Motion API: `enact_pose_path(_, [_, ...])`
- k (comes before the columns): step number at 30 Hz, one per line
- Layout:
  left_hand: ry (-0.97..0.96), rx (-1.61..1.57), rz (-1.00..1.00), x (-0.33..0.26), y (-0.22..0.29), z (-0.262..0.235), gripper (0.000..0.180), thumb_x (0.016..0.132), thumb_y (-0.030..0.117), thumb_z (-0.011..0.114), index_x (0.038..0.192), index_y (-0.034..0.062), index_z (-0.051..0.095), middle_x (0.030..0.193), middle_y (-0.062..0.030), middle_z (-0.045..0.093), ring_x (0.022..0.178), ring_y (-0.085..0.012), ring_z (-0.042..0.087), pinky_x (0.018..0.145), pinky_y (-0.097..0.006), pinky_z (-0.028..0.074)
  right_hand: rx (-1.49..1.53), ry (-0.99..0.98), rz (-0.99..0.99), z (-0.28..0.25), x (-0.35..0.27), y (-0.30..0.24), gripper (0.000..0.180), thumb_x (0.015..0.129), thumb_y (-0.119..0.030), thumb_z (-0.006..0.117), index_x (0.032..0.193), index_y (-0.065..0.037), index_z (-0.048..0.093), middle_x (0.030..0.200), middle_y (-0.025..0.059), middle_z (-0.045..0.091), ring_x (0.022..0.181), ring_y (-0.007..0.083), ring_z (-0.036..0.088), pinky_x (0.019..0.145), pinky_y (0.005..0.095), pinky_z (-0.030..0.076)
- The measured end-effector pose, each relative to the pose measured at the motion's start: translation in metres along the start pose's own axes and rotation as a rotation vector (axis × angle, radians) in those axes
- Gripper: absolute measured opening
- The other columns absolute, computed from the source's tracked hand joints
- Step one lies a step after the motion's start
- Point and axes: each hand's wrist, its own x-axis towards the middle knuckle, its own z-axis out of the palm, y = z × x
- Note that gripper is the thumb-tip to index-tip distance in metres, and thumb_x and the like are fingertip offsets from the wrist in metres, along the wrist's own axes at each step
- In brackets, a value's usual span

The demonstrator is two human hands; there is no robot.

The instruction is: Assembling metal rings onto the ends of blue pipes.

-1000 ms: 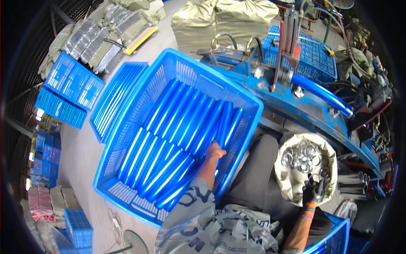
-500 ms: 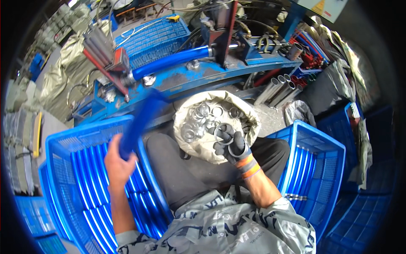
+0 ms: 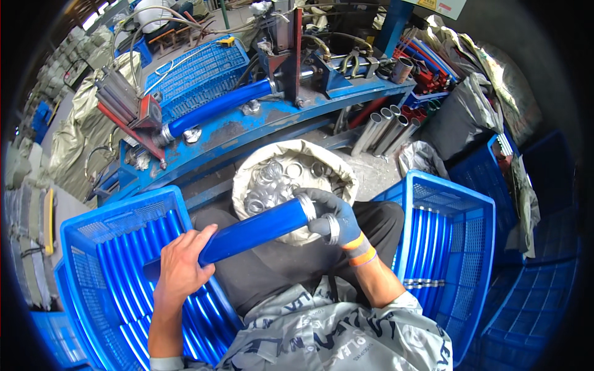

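Observation:
My bare left hand [image 3: 180, 263] is wrapped round a glossy blue tube [image 3: 257, 232], which lies slanted across my lap with its right end higher. At that right end my gloved right hand [image 3: 342, 217] grips a silver metal ring [image 3: 307, 207], fitted on or against the tube's mouth; which of the two I cannot tell. A second silver ring [image 3: 334, 229] is caught in the lower fingers of the same glove. Just beyond the tube stands a cream sack [image 3: 297, 148] with its rim rolled down, holding many loose silver rings [image 3: 270, 175].
Blue crates of blue tubes stand at my left [image 3: 117, 213] and right [image 3: 450, 191]. Ahead is a blue metal bench [image 3: 229, 133] with a machine [image 3: 281, 55] and another blue tube [image 3: 219, 106] clamped along it. Bare metal pipes [image 3: 387, 130] stand upright at its right.
My left hand has brought the blue tube down from upright to a slant over my lap. My right hand has come out of the sack with rings and met the tube's end.

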Motion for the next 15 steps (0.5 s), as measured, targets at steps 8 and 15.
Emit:
enact_pose_path(8, [0.026,0.019,0.006,0.004,0.009,0.01,0.084,0.067,0.007,0.083,0.15,0.0083,0.073,0.108,-0.0147,0.074,0.099,-0.0382,0.074,0.089,-0.049,0.06,-0.388,-0.032,-0.008,-0.002,0.0,-0.025,0.078,0.092,-0.004,0.098,0.161,0.006,0.063,0.161,0.0134,0.066,0.141,0.0226,0.068,0.121,0.0398,0.054])
enact_pose_path(15, [0.057,-0.034,-0.033,0.002,0.003,0.041,0.083,0.067,0.007,0.083,0.149,0.0089,0.074,0.107,-0.0144,0.074,0.097,-0.0387,0.074,0.089,-0.049,0.06,-0.267,0.044,0.023,-0.005,-0.001,-0.013,0.078,0.092,-0.006,0.1,0.161,0.004,0.066,0.153,0.0084,0.073,0.14,0.0189,0.066,0.124,0.0383,0.05])
